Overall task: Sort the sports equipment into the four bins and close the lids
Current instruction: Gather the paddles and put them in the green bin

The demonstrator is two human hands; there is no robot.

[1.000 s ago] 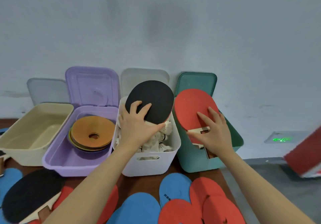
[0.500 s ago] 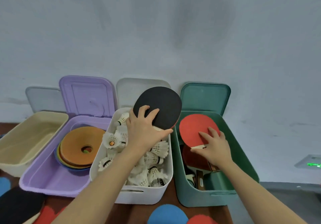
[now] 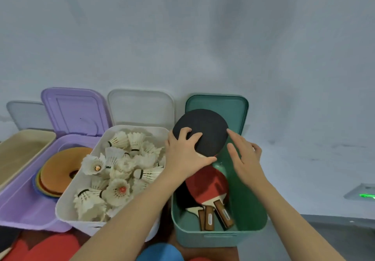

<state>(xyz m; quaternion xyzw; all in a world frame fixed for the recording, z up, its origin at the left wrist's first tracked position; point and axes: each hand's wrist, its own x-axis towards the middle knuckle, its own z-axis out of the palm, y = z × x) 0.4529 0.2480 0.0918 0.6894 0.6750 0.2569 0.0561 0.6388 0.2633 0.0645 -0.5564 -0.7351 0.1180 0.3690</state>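
Left hand (image 3: 185, 155) grips black table tennis paddle (image 3: 203, 132) above green bin (image 3: 251, 218); right hand (image 3: 244, 159) just beside the paddle, fingers spread, empty.

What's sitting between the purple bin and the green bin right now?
The white bin, full of shuttlecocks, stands between the purple bin and green bin, per the head view.

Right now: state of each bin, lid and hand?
Beige bin: open, looks empty.
Purple bin: open, discs inside.
White bin: open, full of shuttlecocks.
Green bin: open, paddles inside.
Left hand: grips black paddle above the green bin.
Right hand: open, holds nothing.
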